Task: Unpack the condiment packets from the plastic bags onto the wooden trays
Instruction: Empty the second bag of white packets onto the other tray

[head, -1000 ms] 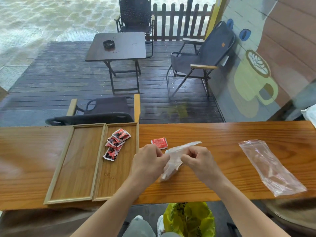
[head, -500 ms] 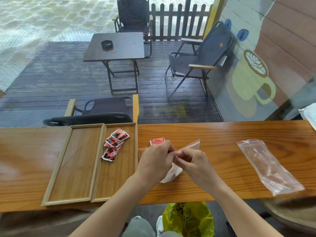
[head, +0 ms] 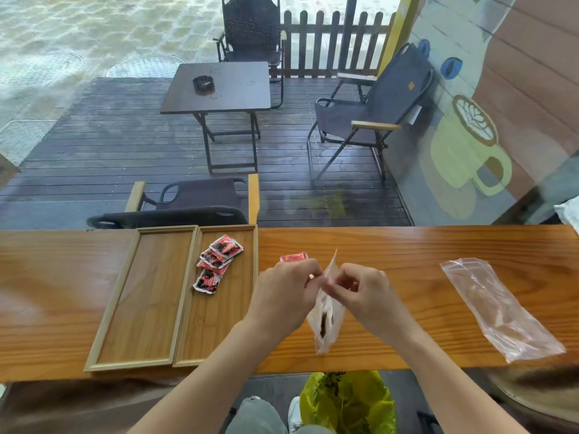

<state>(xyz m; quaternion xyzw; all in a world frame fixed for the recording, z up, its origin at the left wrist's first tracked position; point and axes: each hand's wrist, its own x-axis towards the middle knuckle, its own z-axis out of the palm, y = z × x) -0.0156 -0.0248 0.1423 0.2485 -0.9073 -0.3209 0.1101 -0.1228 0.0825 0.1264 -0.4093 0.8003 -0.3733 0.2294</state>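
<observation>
Red packets (head: 217,264) lay on right tray (head: 219,324); left tray (head: 147,296) bare. Left hand (head: 283,296) and right hand (head: 365,294) pinched small bag (head: 326,321) mouth above surface (head: 407,245), contents inside. One packet (head: 294,257) loose; other bag (head: 498,308) looked empty.

Both forearms were bare, with no sleeves in sight. The person wore grey trousers (head: 257,416) and a white shoe (head: 294,411).

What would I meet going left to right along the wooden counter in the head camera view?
Empty tray → tray with red packets → left hand → small bag held between the hands → right hand → flat clear bag.
</observation>
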